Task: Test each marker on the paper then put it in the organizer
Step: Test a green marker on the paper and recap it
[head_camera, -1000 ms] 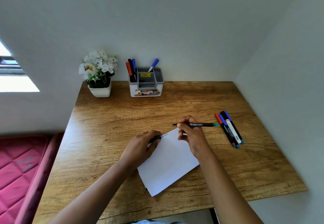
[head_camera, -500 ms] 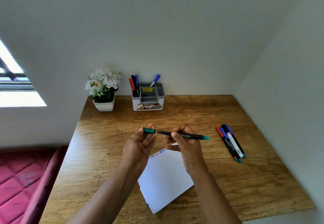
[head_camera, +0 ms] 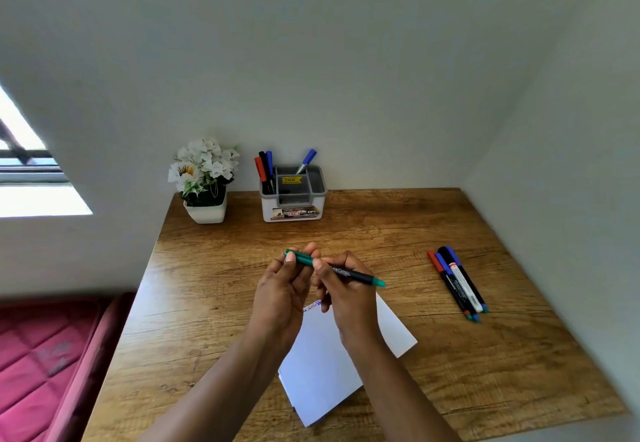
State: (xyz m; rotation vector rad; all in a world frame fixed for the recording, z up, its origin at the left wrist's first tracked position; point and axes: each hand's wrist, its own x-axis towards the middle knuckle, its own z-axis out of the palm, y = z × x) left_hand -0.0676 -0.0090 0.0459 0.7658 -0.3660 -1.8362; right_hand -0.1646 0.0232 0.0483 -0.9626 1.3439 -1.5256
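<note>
I watched the left hand [head_camera: 280, 292] pinch the green plastic cap [head_camera: 298, 257] between thumb and fingertips. The right hand [head_camera: 346, 299] gripped the slim black marker with the green end [head_camera: 356, 276], and both were raised above the brown wooden table [head_camera: 207, 303]. Cap and marker met beneath the right thumb, but I could not tell whether the cap was seated. The white paper sheet [head_camera: 322, 372] lay under the wrists. The white-and-grey plastic organizer [head_camera: 294, 214] stood well apart by the wall.

The wooden counter [head_camera: 381, 233] carried a white flower pot [head_camera: 206, 211] and the organizer [head_camera: 293, 204] at its back edge, loose markers [head_camera: 457, 282] bunched at the right, and white paper [head_camera: 322, 372] near the front.
</note>
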